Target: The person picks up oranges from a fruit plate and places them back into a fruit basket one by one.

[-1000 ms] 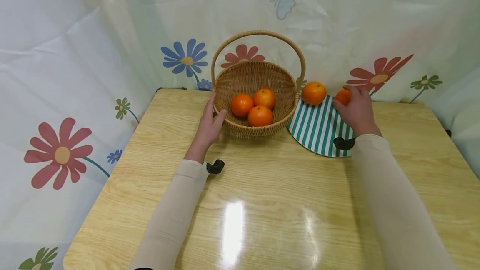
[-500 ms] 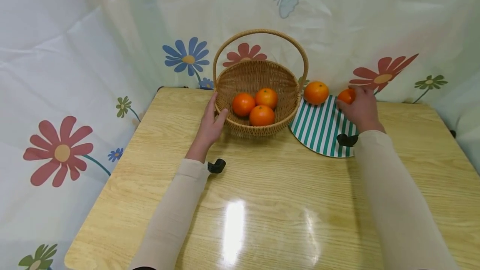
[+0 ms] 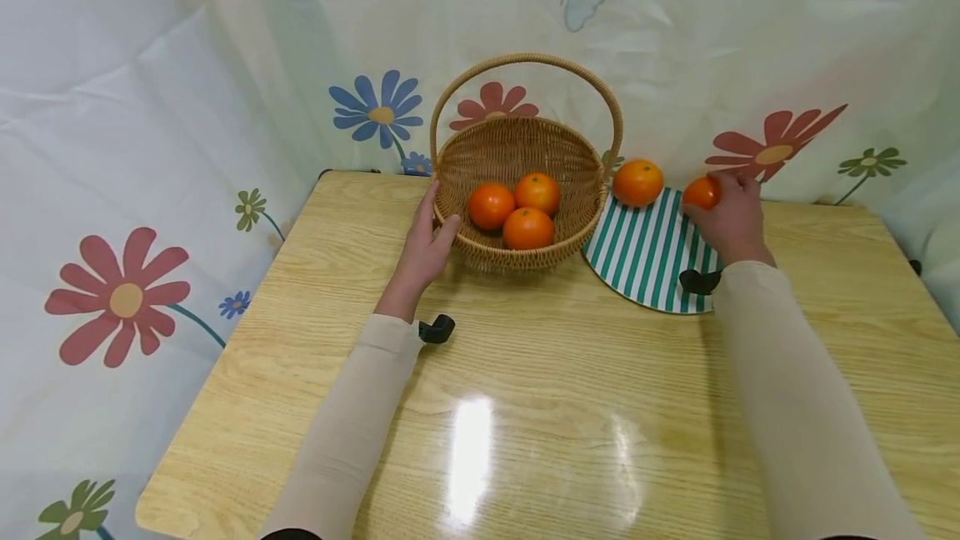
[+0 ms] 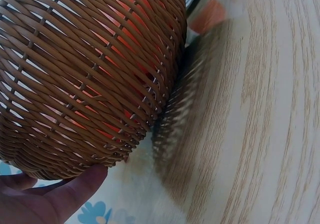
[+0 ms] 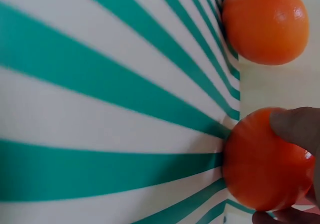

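Note:
A wicker basket [image 3: 517, 244] with a tall arched handle stands toward the back of the table and bears three oranges [image 3: 528, 228]. My left hand [image 3: 426, 252] lies against its left side, fingers stretched along the outer wall and thumb by the rim. In the left wrist view, that thumb touches the woven wall [image 4: 80, 83]. My right hand [image 3: 731, 219] pinches an orange [image 5: 265, 169] between thumb and fingers at the back of a green-and-white striped mat [image 3: 648, 261]. Another orange [image 3: 637, 182] sits on the mat's back left, beside the basket.
The wooden table [image 3: 570, 407] stretches in front of the mat and basket. Behind it hangs a pale curtain [image 3: 690, 48] printed with flowers and a butterfly. Black wrist cameras [image 3: 437, 328] protrude from both sleeves.
The whole head view has slid slightly right and up. My right hand and its orange have edged a little to the right; my left hand stays at the basket.

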{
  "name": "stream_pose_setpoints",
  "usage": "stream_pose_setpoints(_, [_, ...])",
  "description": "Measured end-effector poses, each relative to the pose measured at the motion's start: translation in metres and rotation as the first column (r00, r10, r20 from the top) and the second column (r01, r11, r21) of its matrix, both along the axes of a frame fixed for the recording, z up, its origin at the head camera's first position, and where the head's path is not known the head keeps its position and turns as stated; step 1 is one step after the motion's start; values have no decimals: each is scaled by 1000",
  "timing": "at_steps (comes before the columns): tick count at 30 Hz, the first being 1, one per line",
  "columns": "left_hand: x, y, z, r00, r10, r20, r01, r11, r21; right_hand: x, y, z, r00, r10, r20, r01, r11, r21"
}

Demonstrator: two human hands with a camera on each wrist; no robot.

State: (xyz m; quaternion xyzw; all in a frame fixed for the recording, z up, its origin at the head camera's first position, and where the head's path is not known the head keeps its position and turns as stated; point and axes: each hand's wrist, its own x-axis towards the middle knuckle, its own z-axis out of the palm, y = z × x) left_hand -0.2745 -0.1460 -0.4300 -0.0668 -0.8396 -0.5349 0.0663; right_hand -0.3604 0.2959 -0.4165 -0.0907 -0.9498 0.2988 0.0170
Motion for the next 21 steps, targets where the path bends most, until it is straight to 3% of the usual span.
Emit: stream_pose_setpoints(21, [2, 1, 3, 1000, 5, 1, -5, 1000, -5, 23, -5, 0, 999, 2, -52, -2, 1000, -12])
